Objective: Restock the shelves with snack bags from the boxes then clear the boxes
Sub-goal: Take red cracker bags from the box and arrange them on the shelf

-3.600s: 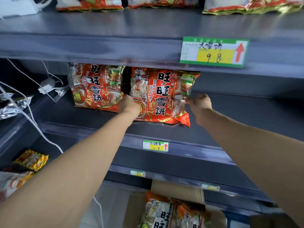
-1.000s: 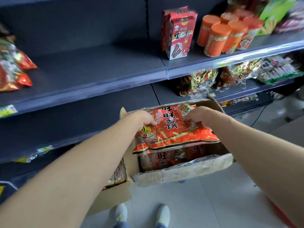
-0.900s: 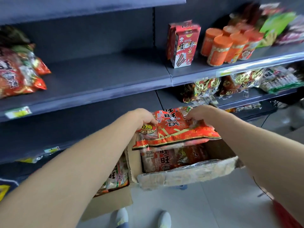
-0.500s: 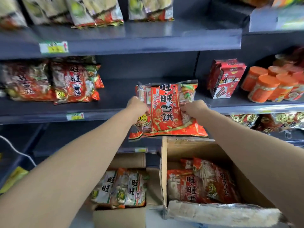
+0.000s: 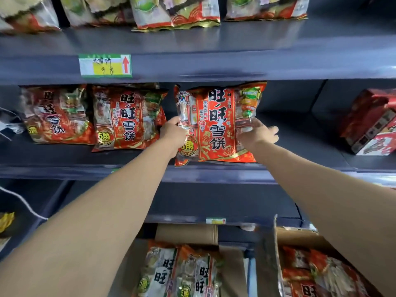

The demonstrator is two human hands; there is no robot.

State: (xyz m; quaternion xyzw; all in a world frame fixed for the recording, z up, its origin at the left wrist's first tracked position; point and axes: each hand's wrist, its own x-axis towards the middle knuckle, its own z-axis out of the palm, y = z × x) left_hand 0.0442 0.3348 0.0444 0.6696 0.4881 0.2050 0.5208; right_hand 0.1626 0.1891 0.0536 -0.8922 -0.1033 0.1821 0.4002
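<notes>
In my head view, I was setting a snack bag (image 5: 216, 123) on the middle shelf (image 5: 300, 170), center of the frame, just right of another bag (image 5: 128, 118). My left hand (image 5: 172, 131) held its left edge with curled fingers. My right hand (image 5: 258, 133) pressed its right side, fingers spread. Next, I think, I had to let go gently, then reach into the box (image 5: 295, 239) at the lower right.

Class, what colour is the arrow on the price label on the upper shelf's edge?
The arrow is red; the head view shows it best.
</notes>
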